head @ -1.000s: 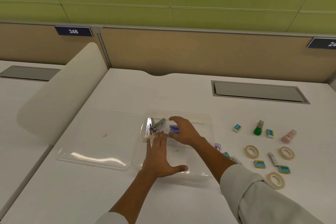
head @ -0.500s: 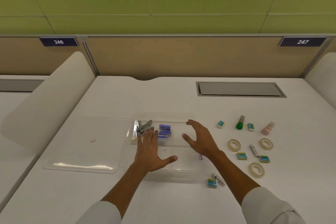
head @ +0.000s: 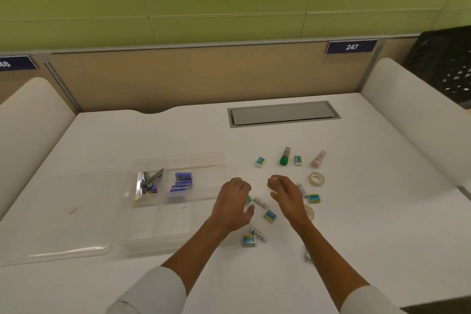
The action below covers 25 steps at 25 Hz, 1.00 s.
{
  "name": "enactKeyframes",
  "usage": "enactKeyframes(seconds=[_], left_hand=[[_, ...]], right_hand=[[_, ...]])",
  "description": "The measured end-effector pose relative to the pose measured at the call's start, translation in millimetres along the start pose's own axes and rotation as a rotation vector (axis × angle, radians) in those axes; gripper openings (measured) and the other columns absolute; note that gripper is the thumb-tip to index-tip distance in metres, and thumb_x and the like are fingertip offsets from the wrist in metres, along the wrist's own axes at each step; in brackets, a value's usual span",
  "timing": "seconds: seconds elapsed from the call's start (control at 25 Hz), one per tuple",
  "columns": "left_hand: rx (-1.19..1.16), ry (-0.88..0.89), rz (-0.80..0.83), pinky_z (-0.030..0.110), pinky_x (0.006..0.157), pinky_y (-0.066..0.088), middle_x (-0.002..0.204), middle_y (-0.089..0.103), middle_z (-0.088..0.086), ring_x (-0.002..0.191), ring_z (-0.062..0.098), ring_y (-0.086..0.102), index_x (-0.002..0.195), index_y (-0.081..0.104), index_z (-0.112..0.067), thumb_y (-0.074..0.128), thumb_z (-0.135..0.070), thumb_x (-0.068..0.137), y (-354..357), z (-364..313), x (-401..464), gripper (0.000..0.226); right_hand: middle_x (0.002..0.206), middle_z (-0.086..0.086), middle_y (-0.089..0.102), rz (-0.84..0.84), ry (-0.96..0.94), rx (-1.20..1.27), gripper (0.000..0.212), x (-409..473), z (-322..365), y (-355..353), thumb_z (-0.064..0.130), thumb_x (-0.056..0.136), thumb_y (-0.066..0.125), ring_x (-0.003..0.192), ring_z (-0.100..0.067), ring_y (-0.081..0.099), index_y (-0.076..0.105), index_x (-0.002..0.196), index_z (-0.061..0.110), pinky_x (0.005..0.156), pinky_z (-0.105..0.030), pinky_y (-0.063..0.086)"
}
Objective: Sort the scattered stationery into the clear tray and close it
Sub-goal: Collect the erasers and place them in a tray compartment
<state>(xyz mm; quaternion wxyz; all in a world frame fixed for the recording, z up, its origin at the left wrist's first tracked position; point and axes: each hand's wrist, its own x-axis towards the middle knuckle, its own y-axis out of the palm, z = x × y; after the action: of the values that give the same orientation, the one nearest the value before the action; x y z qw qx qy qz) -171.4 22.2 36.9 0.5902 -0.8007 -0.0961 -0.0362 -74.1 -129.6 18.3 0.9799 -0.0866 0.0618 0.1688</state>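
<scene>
The clear tray (head: 179, 159) sits left of centre, with a stapler (head: 150, 181) in its far-left compartment and blue staple boxes (head: 182, 183) in the one beside it. Its clear lid (head: 63, 250) lies flat to its left. My left hand (head: 233, 202) hovers just right of the tray, fingers loosely curled over a half-hidden eraser (head: 249, 201). My right hand (head: 286, 195) is beside it, empty, fingers bent. Between and around them lie a white tube (head: 261, 203), blue-green erasers (head: 270, 216), tape rolls (head: 316, 179), a green glue stick (head: 284, 157) and a pink stick (head: 318, 159).
A grey cable hatch (head: 283, 115) is set into the desk at the back. White side dividers (head: 407, 115) flank the desk, and a black perforated crate (head: 448, 66) stands beyond the right one. Another eraser (head: 248, 240) and tube (head: 258, 234) lie near my left forearm.
Both hands have moved right, off the tray, to the scattered items. The view has swung right as well, so the tray now sits further left.
</scene>
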Motion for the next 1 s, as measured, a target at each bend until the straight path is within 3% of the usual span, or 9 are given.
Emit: enactKeyframes(seconds=[0.2,0.36,0.56,0.8,1.0], left_hand=[[0.093,-0.102,0.234,0.032,0.103,0.037,0.128,0.051,0.006,0.121,0.023,0.043,0.122,0.049,-0.01,0.067,-0.014,0.08,23.1,-21.6,21.4,0.046],[0.112,-0.223,0.315,0.032,0.098,0.042,0.126,0.051,0.01,0.12,0.025,0.046,0.123,0.046,-0.01,0.064,-0.002,0.08,37.4,-28.7,27.9,0.048],[0.264,-0.287,0.347,0.037,0.103,0.035,0.117,0.058,0.009,0.112,0.027,0.052,0.119,0.045,-0.013,0.058,0.0,0.08,45.8,-34.1,35.0,0.044],[0.071,-0.286,0.232,0.036,0.089,0.048,0.112,0.056,0.008,0.105,0.026,0.055,0.119,0.043,-0.013,0.064,0.002,0.075,37.4,-28.0,45.7,0.051],[-0.342,-0.273,0.102,0.034,0.077,0.055,0.098,0.059,-0.002,0.088,0.017,0.059,0.114,0.047,-0.02,0.079,-0.015,0.065,21.2,-35.7,46.6,0.058]], right_hand=[[0.118,-0.012,0.07,-0.004,0.415,0.483,0.036,-9.4,-3.1,-32.0,0.037,0.104,0.044,0.112,-0.026,0.067,0.061,0.119,0.01,0.095,-0.041,0.055],[0.119,-0.017,0.07,0.003,0.499,0.655,0.043,-14.8,-8.5,-49.1,0.042,0.102,0.045,0.112,-0.031,0.067,0.059,0.121,0.006,0.094,-0.043,0.055],[0.12,-0.02,0.07,0.008,0.545,0.759,0.049,-23.7,-14.5,-53.5,0.045,0.101,0.045,0.111,-0.034,0.068,0.058,0.124,0.004,0.094,-0.044,0.055],[0.121,-0.023,0.069,-0.036,0.573,0.993,0.055,-25.3,-11.1,-50.3,0.048,0.1,0.046,0.112,-0.038,0.067,0.056,0.128,0.002,0.094,-0.047,0.054],[0.122,-0.02,0.069,-0.04,0.598,1.019,0.058,-23.1,-10.8,-43.5,0.052,0.098,0.048,0.115,-0.037,0.065,0.058,0.128,0.004,0.099,-0.049,0.052]])
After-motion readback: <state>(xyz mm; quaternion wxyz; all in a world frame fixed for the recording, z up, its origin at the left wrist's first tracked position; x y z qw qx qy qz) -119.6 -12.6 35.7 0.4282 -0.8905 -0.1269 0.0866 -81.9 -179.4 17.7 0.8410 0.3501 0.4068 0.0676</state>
